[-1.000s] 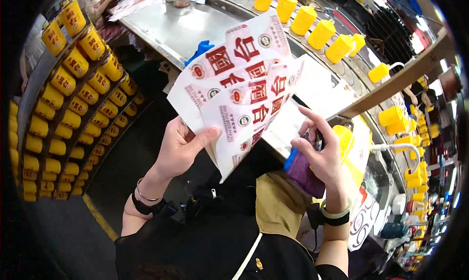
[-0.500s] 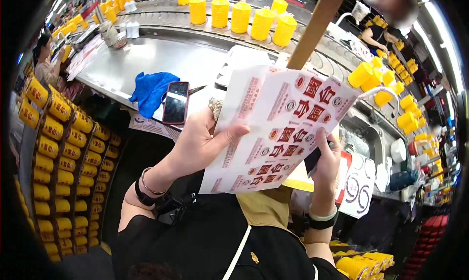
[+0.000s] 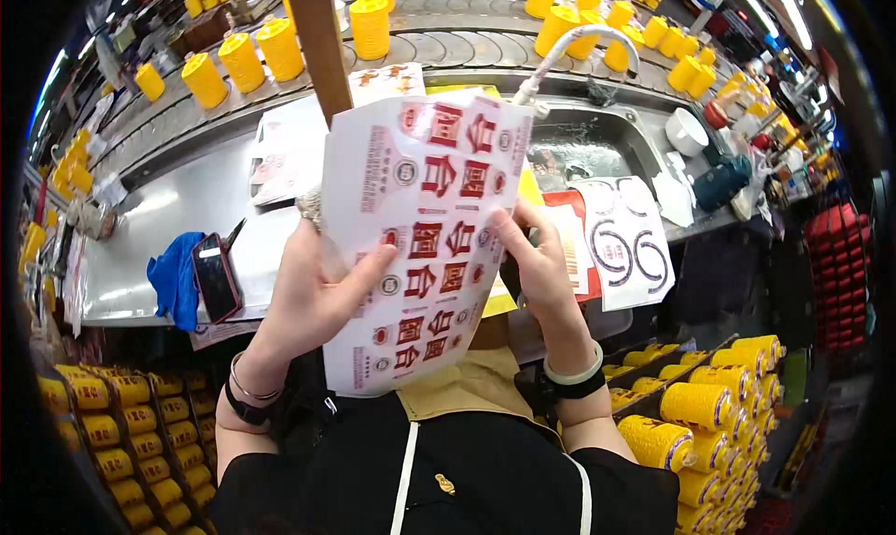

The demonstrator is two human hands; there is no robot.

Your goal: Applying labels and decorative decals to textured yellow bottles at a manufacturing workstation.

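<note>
Between your two hands, a printed sheet (image 3: 434, 213) is spread with its print facing you. Your left hand (image 3: 315, 283) grasps it by the left side, the thumb laid across the print and the other fingers mostly hidden behind. Your right hand (image 3: 543, 266) pinches the right edge, thumb at the front; how firmly, you can't tell from here.

A second ago that right hand was clear of the paper; it has since come onto the edge, and the print faces you more squarely. As I judge it, your hold is now two-sided, which should keep the sheet from flopping.

The sheet lies within reach of both sets of fingers, touching each, its lower end hanging near the tan cloth (image 3: 467, 386) at your lap and its top overlapping the wooden post (image 3: 319, 49).

To your left, a phone (image 3: 217, 278) and a blue cloth (image 3: 175, 278) rest at the edge of the metal tabletop (image 3: 135, 255). To your right are a white card (image 3: 611, 219) with dark curved marks and, beyond it, a sink (image 3: 607, 129). Farthest off, yellow bottles (image 3: 280, 49) line a conveyor (image 3: 415, 45).
</note>
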